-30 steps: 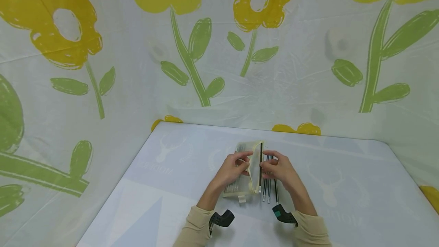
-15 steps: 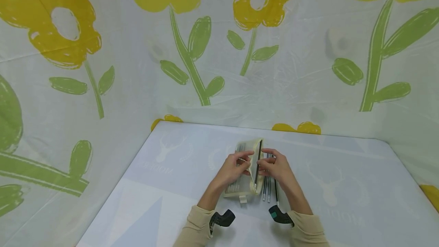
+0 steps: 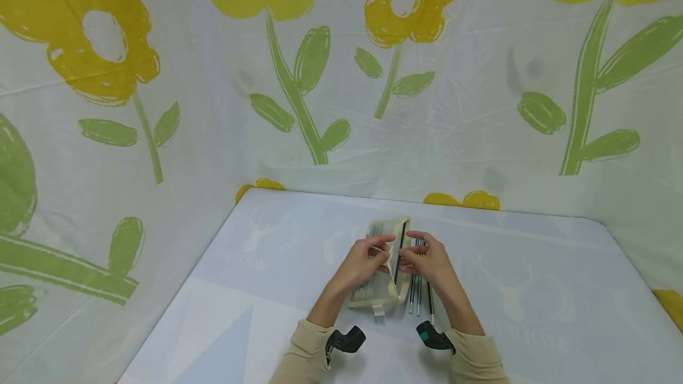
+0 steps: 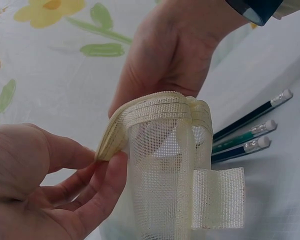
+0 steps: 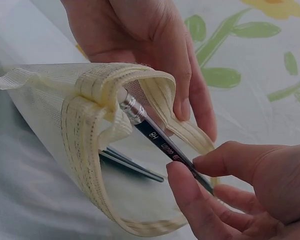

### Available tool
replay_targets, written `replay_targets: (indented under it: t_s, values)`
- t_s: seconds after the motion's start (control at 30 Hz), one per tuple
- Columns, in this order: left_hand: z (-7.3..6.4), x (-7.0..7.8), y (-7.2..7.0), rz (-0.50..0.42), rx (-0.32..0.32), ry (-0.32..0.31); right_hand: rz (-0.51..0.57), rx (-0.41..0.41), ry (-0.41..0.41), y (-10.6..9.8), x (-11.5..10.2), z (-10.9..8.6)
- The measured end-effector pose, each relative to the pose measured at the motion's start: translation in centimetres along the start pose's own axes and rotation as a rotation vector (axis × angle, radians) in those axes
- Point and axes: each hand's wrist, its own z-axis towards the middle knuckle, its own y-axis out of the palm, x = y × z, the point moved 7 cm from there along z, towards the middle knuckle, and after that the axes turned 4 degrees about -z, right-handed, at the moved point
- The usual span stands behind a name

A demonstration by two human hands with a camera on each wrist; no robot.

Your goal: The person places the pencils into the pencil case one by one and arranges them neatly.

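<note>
A cream mesh zip pouch [image 3: 368, 296] stands on the table with its zipped mouth spread open. My left hand [image 3: 358, 262] pinches one edge of that mouth between thumb and fingers. My right hand [image 3: 431, 261] pinches a dark HB pencil [image 5: 162, 144] lengthwise in the mouth, its eraser end close to the zip's corner. Beside the pouch several dark pencils [image 4: 251, 118] with white erasers lie on the table, under my right hand in the head view. Through the mouth, more dark pencil shafts [image 5: 132, 165] show; whether they lie inside the pouch cannot be told.
A fabric tab [image 4: 218, 198] sticks out from the pouch's near end. The pale printed table [image 3: 256, 265] meets flower-patterned curtains [image 3: 341, 88] at the back and left. Black wrist-worn devices [image 3: 348, 339] sit at both cuffs.
My right hand has moved slightly left, bringing the pencil from beside the pouch's mouth down into the opening. The left hand has stayed on the mouth's edge.
</note>
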Motion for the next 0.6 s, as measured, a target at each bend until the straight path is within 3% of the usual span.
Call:
replay_targets:
  t_s: [0.6]
  values:
    - [0.1, -0.1, -0.1, -0.026, 0.004, 0.012, -0.072, 0.020, 0.013, -1.2, 0.5, 0.4]
